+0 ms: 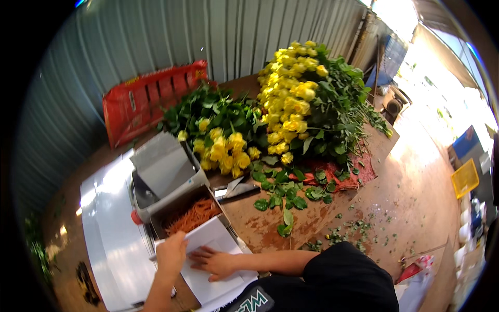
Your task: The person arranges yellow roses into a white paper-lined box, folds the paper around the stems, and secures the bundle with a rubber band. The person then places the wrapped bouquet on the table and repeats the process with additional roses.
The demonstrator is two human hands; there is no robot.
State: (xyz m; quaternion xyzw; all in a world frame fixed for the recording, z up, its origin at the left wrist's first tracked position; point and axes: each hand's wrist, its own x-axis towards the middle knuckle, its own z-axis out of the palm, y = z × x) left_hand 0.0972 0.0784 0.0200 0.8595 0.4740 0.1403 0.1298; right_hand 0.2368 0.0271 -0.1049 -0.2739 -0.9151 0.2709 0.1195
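White paper sheets (222, 238) lie in front of me, across the near side of a box holding orange-brown strips (195, 214). My left hand (170, 249) grips the paper's upper left edge, fingers closed around it. Flat on the sheet, fingers spread, rests my right hand (212, 262). A cut-open white plastic jug (199, 177) with a red cap (136, 217) stands behind the box. To the jug's right is a dark, flat object (243, 194) with a grey piece lying on it.
Yellow roses (288, 105) are heaped at the back, with a smaller bunch (224, 154) nearer. Loose leaves (288, 195) lie on the brown table. A red plastic bag (152, 99) leans against the corrugated metal wall (156, 35). White stacked sheets (117, 234) lie at left.
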